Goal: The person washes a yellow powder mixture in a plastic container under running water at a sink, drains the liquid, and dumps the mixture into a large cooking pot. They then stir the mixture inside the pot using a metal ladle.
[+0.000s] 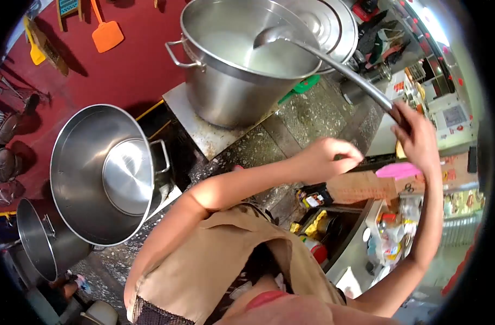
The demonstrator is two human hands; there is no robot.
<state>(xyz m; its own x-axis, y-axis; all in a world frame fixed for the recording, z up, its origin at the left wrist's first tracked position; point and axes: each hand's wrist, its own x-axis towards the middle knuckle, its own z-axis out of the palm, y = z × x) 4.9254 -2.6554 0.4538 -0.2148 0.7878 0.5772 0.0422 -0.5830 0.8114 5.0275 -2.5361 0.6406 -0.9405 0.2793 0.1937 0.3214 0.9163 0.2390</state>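
Observation:
A long-handled metal ladle runs from my right hand to the big steel stockpot. My fingers wrap around the upper end of its handle. Over the pot's mouth, the ladle's bowl is tilted, and a thin streak at its lip looks like running liquid. Cloudy, pale liquid fills much of the pot. My left hand hangs in the air in front of my apron, fingers curled, with nothing visible in them. It touches neither the pot nor the ladle.
A second large steel pot, its shiny bottom visible, stands at left beside a smaller pot. A round lid lies behind the stockpot. Utensils, including an orange spatula, hang on the red wall. A cluttered counter is at right.

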